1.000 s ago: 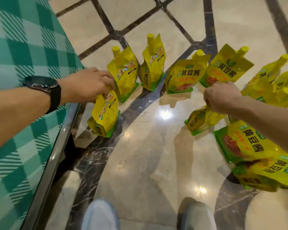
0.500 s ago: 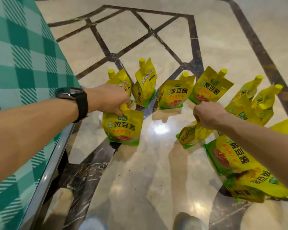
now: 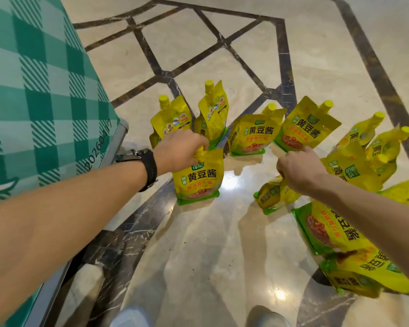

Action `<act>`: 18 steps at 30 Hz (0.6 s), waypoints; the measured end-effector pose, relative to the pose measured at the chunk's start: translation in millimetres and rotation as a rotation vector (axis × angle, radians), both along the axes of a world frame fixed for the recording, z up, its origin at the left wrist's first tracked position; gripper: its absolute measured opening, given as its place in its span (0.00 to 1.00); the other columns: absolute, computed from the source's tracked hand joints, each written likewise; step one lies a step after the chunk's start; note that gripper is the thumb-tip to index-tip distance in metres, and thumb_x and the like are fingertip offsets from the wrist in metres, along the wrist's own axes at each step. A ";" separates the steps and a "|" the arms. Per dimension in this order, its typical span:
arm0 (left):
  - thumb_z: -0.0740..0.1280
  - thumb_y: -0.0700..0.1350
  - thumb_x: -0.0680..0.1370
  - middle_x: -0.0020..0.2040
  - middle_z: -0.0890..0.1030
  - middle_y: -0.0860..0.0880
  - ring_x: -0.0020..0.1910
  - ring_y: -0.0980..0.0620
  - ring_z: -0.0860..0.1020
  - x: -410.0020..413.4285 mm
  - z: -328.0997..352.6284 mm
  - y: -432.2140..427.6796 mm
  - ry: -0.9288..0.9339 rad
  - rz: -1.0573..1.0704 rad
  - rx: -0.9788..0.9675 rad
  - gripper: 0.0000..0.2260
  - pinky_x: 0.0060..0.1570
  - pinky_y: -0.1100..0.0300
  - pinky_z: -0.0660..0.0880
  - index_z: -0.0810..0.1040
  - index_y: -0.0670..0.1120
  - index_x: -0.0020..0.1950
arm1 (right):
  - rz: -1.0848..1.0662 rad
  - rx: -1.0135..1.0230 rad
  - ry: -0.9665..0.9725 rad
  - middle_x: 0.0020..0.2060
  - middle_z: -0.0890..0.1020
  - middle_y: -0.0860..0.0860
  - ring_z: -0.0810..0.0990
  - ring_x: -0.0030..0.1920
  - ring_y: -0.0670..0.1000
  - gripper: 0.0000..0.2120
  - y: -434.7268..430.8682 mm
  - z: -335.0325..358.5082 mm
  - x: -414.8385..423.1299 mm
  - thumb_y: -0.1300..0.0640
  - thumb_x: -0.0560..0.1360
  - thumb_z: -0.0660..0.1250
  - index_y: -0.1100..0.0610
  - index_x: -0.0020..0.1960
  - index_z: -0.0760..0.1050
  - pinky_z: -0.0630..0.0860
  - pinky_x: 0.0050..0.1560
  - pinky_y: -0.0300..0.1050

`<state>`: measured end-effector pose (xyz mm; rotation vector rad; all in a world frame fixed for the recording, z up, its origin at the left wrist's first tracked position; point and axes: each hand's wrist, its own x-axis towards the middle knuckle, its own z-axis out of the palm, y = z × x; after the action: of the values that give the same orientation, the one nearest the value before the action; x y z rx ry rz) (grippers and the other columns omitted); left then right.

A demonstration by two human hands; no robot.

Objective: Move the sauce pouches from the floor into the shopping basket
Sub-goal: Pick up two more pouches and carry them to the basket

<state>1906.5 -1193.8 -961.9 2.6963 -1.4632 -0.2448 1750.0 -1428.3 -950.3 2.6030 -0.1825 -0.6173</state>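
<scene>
My left hand (image 3: 178, 151), with a black watch on its wrist, is shut on the spout of a yellow sauce pouch (image 3: 200, 179) that hangs upright, front facing me, just above the floor. Closed around the top of a second sauce pouch (image 3: 273, 194) is my right hand (image 3: 298, 171); this pouch hangs tilted below the fist. Several more yellow pouches stand in an arc on the floor behind, among them a standing pouch (image 3: 250, 133) in the middle. Two flat pouches (image 3: 326, 227) lie under my right forearm. No shopping basket is in view.
A green-and-white checked surface (image 3: 33, 95) with a metal edge (image 3: 118, 138) fills the left side. The floor is glossy beige marble (image 3: 210, 244) with dark inlay bands. My two shoes (image 3: 132, 317) show at the bottom edge.
Both hands have lifted their pouches off the floor. The left pouch has turned from side-on to front-facing. The view has tilted up and shows more floor beyond.
</scene>
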 end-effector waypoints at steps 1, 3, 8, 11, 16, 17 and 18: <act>0.73 0.49 0.76 0.50 0.83 0.48 0.53 0.45 0.80 1.5 -3.0 1.8 0.030 0.019 -0.024 0.14 0.41 0.56 0.68 0.78 0.53 0.61 | 0.033 0.008 -0.009 0.29 0.70 0.50 0.72 0.35 0.54 0.13 4.1 2.6 1.1 0.69 0.70 0.65 0.53 0.36 0.68 0.62 0.49 0.48; 0.74 0.48 0.75 0.50 0.82 0.49 0.52 0.45 0.79 6.0 -5.9 5.2 0.066 0.050 -0.049 0.13 0.41 0.55 0.70 0.78 0.53 0.59 | 0.099 0.023 -0.059 0.29 0.70 0.51 0.67 0.31 0.52 0.12 14.7 5.6 3.3 0.70 0.69 0.64 0.54 0.35 0.69 0.60 0.51 0.50; 0.74 0.48 0.75 0.49 0.82 0.49 0.51 0.46 0.79 10.1 -6.0 2.8 0.109 0.079 -0.079 0.13 0.42 0.54 0.72 0.79 0.52 0.58 | 0.336 0.147 -0.134 0.36 0.81 0.46 0.76 0.45 0.53 0.08 30.2 -10.9 -0.2 0.65 0.64 0.68 0.52 0.38 0.79 0.61 0.55 0.51; 0.75 0.48 0.72 0.46 0.83 0.50 0.47 0.47 0.80 6.0 -13.8 3.4 0.141 0.162 -0.194 0.12 0.43 0.50 0.78 0.80 0.51 0.54 | 0.282 0.416 -0.102 0.48 0.81 0.45 0.74 0.55 0.52 0.11 34.8 0.7 3.5 0.60 0.65 0.70 0.48 0.45 0.83 0.63 0.56 0.51; 0.77 0.53 0.71 0.40 0.82 0.52 0.41 0.50 0.79 0.6 -31.6 11.5 0.372 0.266 -0.247 0.10 0.38 0.56 0.72 0.81 0.50 0.44 | -0.268 0.511 -0.376 0.57 0.73 0.56 0.73 0.60 0.58 0.29 27.6 29.7 11.4 0.34 0.72 0.61 0.55 0.61 0.71 0.74 0.56 0.56; 0.77 0.53 0.72 0.40 0.82 0.53 0.41 0.51 0.78 -0.3 -33.4 13.3 0.416 0.269 -0.254 0.09 0.38 0.56 0.71 0.81 0.50 0.43 | -0.368 0.450 -0.340 0.54 0.76 0.57 0.77 0.54 0.60 0.31 24.7 30.7 9.6 0.32 0.73 0.60 0.57 0.60 0.68 0.77 0.51 0.55; 0.76 0.52 0.73 0.41 0.83 0.53 0.42 0.51 0.79 -1.9 -34.2 14.3 0.459 0.268 -0.274 0.08 0.39 0.56 0.72 0.82 0.50 0.44 | -0.490 0.468 -0.260 0.49 0.79 0.58 0.81 0.47 0.60 0.31 23.2 28.7 6.2 0.31 0.74 0.60 0.58 0.59 0.66 0.80 0.44 0.53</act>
<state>1904.6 -1179.5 -996.2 2.3682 -0.9232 -0.5541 1756.3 -1405.1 -921.7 3.1101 -0.8730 -0.5219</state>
